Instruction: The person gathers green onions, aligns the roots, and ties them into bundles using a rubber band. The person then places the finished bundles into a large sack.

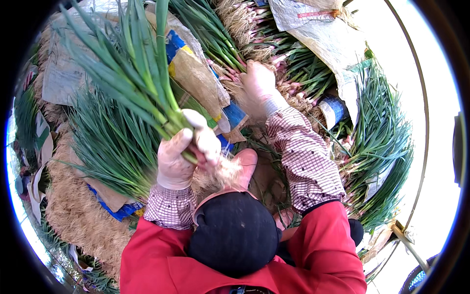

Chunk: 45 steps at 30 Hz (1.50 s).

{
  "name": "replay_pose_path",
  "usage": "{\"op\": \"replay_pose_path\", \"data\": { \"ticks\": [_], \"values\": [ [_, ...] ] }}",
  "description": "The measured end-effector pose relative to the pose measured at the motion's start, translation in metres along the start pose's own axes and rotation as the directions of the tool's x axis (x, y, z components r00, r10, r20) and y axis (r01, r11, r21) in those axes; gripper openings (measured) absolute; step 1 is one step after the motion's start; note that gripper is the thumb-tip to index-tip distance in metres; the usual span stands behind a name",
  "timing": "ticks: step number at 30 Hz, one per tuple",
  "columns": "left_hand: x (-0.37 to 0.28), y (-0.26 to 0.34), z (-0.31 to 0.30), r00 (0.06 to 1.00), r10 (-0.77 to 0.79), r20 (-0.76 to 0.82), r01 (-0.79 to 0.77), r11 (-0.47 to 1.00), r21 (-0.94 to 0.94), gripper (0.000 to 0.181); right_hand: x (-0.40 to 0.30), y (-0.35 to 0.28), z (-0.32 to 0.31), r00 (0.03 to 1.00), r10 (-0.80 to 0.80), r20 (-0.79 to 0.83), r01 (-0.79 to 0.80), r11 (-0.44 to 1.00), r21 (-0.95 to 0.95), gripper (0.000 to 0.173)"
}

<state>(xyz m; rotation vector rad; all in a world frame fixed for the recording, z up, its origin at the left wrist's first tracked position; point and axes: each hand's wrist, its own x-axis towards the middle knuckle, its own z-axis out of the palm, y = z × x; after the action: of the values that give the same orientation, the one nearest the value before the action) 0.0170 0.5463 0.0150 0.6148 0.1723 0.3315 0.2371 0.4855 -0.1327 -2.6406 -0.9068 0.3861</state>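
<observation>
My left hand, in a thin pale glove, is closed around a bunch of green garlic by its lower stems. The long leaves point up and left, and the blurred pale roots hang out to the right of my fingers. My right hand, also gloved, reaches forward to a second pile of green garlic. Its curled fingers pinch stalks just above the pinkish bulbs; the fingertips are partly hidden.
Green garlic lies in heaps at the left and at the right. A thick mat of roots fills the lower left. Woven plastic sacks cover parts of the piles. A pink boot shows below my hands.
</observation>
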Motion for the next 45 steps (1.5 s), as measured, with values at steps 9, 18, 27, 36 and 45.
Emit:
{"op": "replay_pose_path", "data": {
  "ticks": [9,18,27,36,45],
  "values": [
    [0.033,-0.05,-0.087,0.893,-0.156,-0.422,0.207,0.975,0.078,0.03,-0.042,0.003,-0.033,0.956,-0.083,-0.28,0.146,0.966,0.212,0.021],
    [0.069,-0.065,-0.072,0.891,-0.353,-0.286,0.317,0.934,-0.164,0.038,-0.125,-0.045,-0.067,0.96,-0.258,-0.107,0.279,0.872,0.403,0.025],
    [0.028,0.032,0.055,0.946,0.087,0.313,0.022,0.945,-0.327,0.026,-0.031,0.064,-0.05,0.846,0.193,0.496,-0.453,-0.23,0.862,0.041],
    [0.032,-0.047,-0.024,0.832,-0.419,-0.365,0.55,0.716,0.43,0.029,-0.192,-0.026,-0.074,0.996,0.074,0.045,-0.085,0.937,0.339,0.038],
    [-0.006,-0.112,-0.054,0.73,-0.625,-0.275,0.682,0.649,0.336,0.02,-0.223,0.034,-0.074,0.904,0.162,0.395,-0.388,0.701,0.598,0.042]
  ]
}}
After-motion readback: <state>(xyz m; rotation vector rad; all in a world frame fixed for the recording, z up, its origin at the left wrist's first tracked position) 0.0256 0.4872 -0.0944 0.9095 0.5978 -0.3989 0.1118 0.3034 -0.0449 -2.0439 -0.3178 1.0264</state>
